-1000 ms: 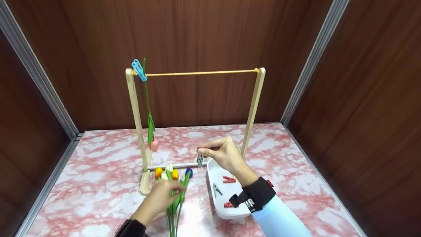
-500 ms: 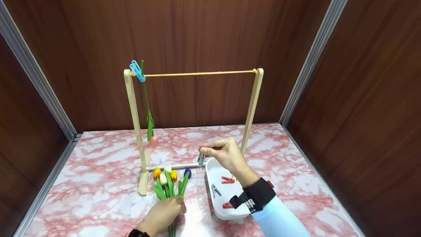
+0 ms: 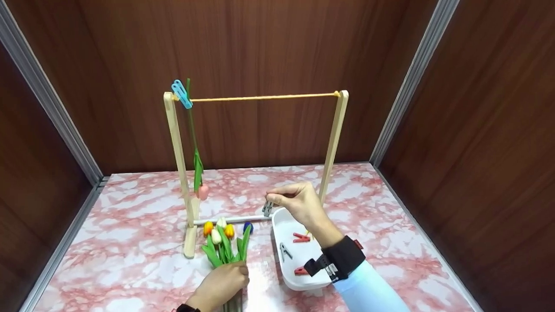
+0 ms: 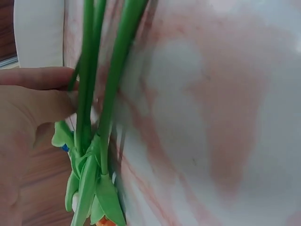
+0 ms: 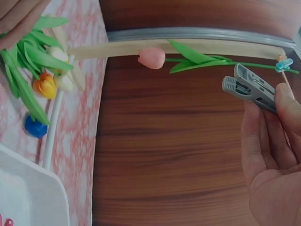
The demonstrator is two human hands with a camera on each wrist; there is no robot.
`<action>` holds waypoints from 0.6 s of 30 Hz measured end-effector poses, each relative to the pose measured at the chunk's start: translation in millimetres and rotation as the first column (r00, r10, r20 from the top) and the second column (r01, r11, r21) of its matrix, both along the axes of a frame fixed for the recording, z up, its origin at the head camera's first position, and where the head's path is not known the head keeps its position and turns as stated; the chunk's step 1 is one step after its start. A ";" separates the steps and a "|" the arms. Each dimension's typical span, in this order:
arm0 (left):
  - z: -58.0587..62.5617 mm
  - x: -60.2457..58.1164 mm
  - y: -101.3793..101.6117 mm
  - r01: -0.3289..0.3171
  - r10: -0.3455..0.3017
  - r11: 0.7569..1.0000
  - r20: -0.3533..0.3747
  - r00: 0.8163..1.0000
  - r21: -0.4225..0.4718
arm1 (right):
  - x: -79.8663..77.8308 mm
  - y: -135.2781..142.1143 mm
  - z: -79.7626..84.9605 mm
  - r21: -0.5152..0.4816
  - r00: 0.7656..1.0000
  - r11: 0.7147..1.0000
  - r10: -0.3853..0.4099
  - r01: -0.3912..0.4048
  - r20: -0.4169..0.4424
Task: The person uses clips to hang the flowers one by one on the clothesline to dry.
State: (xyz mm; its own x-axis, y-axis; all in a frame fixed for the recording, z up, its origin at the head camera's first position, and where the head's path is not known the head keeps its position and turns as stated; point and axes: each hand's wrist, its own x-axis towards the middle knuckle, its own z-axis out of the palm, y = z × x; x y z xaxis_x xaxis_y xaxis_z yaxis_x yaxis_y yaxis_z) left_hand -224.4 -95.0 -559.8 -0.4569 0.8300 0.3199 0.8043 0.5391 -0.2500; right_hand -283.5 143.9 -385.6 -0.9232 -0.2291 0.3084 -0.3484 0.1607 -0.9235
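Observation:
My right hand [image 3: 305,206] pinches a grey clothespin [image 5: 254,88] between thumb and fingers, just above the white tray's left rim. A bunch of tulips [image 3: 223,236] with yellow-orange, white and blue heads lies on the table. My left hand [image 3: 223,281] is at their green stems [image 4: 86,80]; in the left wrist view its thumb and forefinger pinch a thin stem, partly hidden behind the others. A pink tulip [image 3: 203,191] hangs head down from the orange cord [image 3: 260,98], held at the left end by a blue clothespin [image 3: 182,94].
The wooden frame [image 3: 177,147] stands across the back of the marbled table [image 3: 130,242], with a white bar [image 3: 234,219] low between its posts. In the white tray [image 3: 299,284] lie red clothespins [image 3: 301,237] and another grey clothespin [image 3: 285,251]. Brown panels enclose the table.
My left hand has come down and back along the tulips, from above their leaves to the stems. My right hand, still holding the grey clothespin, has shifted slightly to the right.

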 end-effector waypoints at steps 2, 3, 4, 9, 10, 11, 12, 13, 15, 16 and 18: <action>4.1 -1.2 1.3 0.022 -0.022 0.998 -0.001 1.000 0.065 | -0.4 0.5 0.2 0.000 1.000 1.000 -0.005 0.005 0.000; 6.6 -2.1 2.5 0.035 -0.036 0.992 0.005 0.999 0.117 | -0.3 0.7 0.8 0.004 1.000 1.000 -0.006 0.006 0.000; 9.4 -3.3 3.8 0.051 -0.054 0.982 0.012 0.998 0.181 | -0.3 0.5 1.7 0.004 1.000 1.000 -0.007 0.007 0.001; 28.2 -11.9 15.0 0.125 -0.159 0.817 0.011 0.987 0.563 | -0.8 0.2 8.1 0.007 1.000 1.000 -0.002 0.002 -0.010; 33.1 -13.6 17.5 0.128 -0.172 0.768 0.009 0.985 0.627 | -1.5 0.4 9.3 0.004 1.000 1.000 -0.001 0.001 -0.010; 38.9 -14.5 19.6 0.115 -0.174 0.725 0.019 0.985 0.679 | -1.9 1.1 10.6 0.008 1.000 1.000 -0.003 0.003 -0.010; 45.2 -15.8 21.7 0.108 -0.179 0.678 0.021 0.984 0.728 | -2.1 1.9 11.8 0.011 1.000 1.000 -0.006 0.006 -0.007; 52.1 -16.6 23.8 0.092 -0.184 0.629 0.032 0.982 0.772 | -2.6 3.0 12.7 0.014 1.000 1.000 -0.009 0.009 -0.005; 66.4 -18.7 26.7 0.066 -0.201 0.534 0.051 0.978 0.843 | -3.5 4.6 14.5 0.025 1.000 1.000 -0.016 0.016 -0.005; 73.9 -19.9 27.5 0.047 -0.200 0.495 0.061 0.978 0.868 | -3.8 5.2 15.5 0.032 1.000 0.999 -0.019 0.019 -0.006; 90.1 -22.8 28.3 0.015 -0.204 0.411 0.076 0.976 0.911 | -4.8 6.5 17.1 0.038 1.000 0.999 -0.023 0.024 -0.020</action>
State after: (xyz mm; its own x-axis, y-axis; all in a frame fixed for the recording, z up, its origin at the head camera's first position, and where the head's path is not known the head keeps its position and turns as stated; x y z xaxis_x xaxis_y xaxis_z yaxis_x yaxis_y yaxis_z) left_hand -247.2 -66.7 -469.7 -0.5028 0.1500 0.8513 0.8474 0.2798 0.4512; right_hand -288.3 150.3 -368.5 -0.9225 -0.2194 0.3177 -0.3618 0.2039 -0.9097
